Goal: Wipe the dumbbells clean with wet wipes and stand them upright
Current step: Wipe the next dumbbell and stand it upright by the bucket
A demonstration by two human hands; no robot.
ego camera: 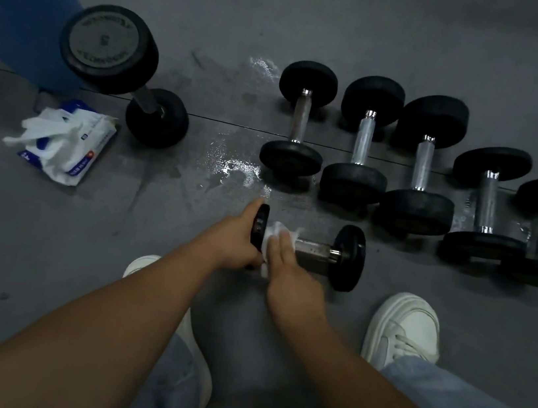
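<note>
Down low, left hand [234, 237] grips dumbbell [349, 257], right hand [287, 261] clasps wipe [275, 231].

Dim, bluish indoor light in a wide-angle view.
Wet patches [238, 168] on the floor [321, 21] catch white glare; soft shadows sit under the dumbbells [357, 178]; the frame bends at its edges, and the forearms [104, 336] nearest the camera look soft.

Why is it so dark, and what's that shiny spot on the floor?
Head view: dim light all over; the shiny spot is glare off wet floor; the right hand and wipe look slightly blurred; edges bend from the wide lens.
</note>
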